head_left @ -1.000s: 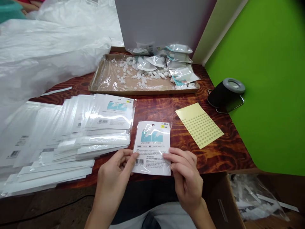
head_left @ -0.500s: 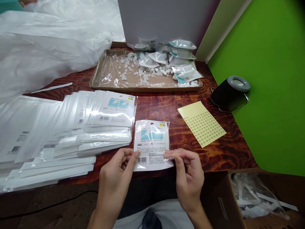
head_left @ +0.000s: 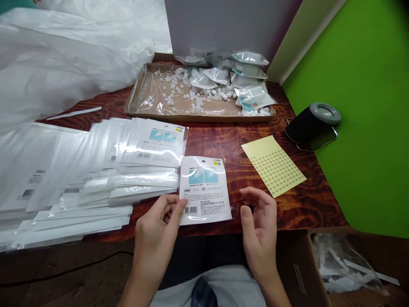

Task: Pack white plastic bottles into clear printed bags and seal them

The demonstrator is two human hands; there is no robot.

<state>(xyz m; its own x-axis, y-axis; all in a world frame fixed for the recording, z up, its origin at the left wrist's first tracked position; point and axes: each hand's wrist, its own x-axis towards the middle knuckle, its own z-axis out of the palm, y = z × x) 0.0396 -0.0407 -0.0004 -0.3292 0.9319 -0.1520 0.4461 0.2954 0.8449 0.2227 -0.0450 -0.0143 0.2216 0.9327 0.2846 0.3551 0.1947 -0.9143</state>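
Note:
A clear plastic packet point(head_left: 206, 192) with a printed white card in it lies on the table near the front edge, its print facing up. My left hand point(head_left: 159, 224) pinches the packet's lower left edge between thumb and fingers. Just right of the packet, my right hand point(head_left: 260, 226) is apart from it, fingers loosely curled and thumb apart, holding nothing. To the left spreads an overlapping stack of similar packets point(head_left: 153, 162). A yellow sticker sheet point(head_left: 273, 166) with rows of small round dots lies beyond my right hand.
At the back stands a shallow cardboard tray point(head_left: 191, 116) with small white parts and filled packets. A black cylindrical speaker point(head_left: 309, 125) is by the green partition point(head_left: 361, 106). White plastic sheeting point(head_left: 79, 59) covers the back left. Below right, a cardboard box point(head_left: 297, 264) holds scraps.
My right hand has let go of the packet's right edge and moved a little to the right. My left hand keeps its pinch. The view has shifted slightly.

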